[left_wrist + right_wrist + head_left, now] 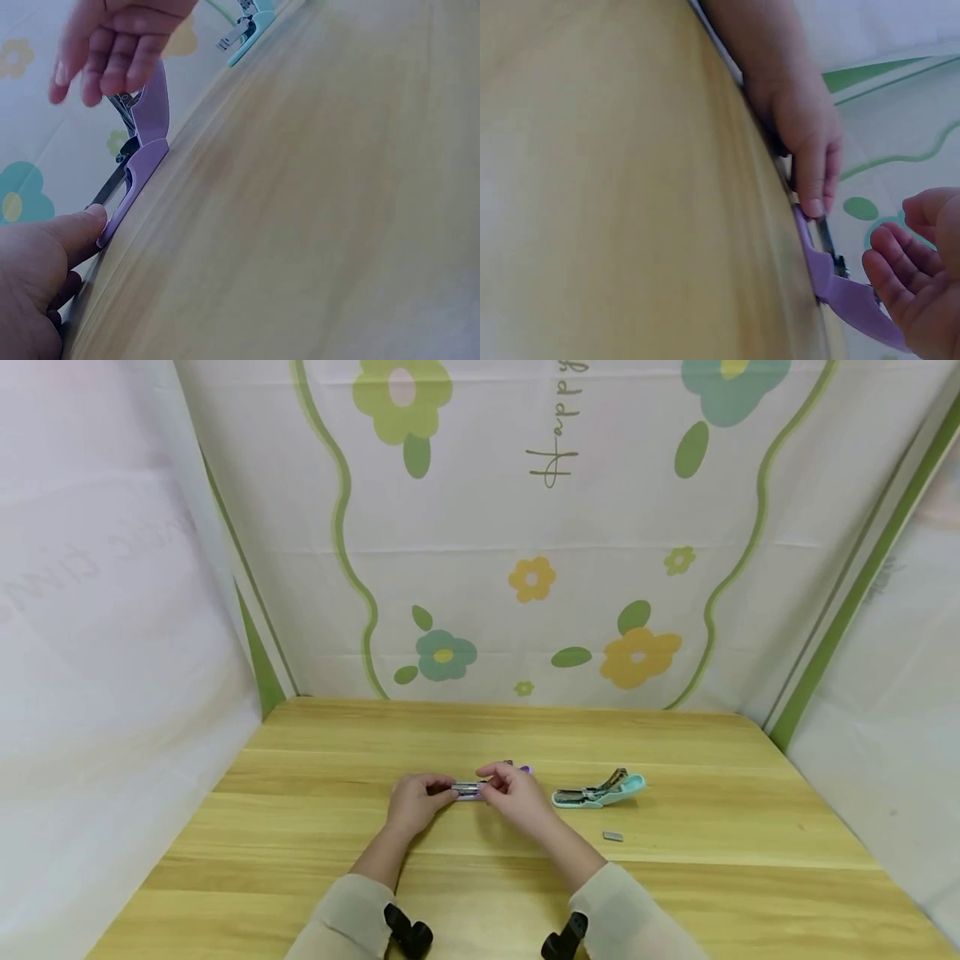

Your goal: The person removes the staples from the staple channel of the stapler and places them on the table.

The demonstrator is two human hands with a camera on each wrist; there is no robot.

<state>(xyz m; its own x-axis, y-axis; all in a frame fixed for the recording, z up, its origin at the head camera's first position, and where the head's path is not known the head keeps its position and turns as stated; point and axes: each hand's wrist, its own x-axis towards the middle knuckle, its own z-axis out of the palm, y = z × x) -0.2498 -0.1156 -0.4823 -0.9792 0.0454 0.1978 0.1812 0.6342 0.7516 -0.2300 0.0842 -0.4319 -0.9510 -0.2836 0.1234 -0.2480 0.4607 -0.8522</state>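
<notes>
A purple stapler (pixel 469 797) lies on the table with its top swung up and back, baring the metal channel. My left hand (pixel 415 803) pinches its front end, the thumb on top in the left wrist view, where the raised purple cover (pixel 152 112) tilts upward. Just over the hinge side hovers my right hand (pixel 517 800), its fingers loosely bent; in the right wrist view no object shows in that hand (pixel 926 281). Part of the stapler is hidden behind the right hand in the head view.
To the right, a teal stapler (pixel 618 789) lies with its top opened back. Nearer me is a small grey strip of staples (pixel 612 837). Flower-printed cloth (pixel 480 610) walls in the wooden table (pixel 300 827) at the back and sides.
</notes>
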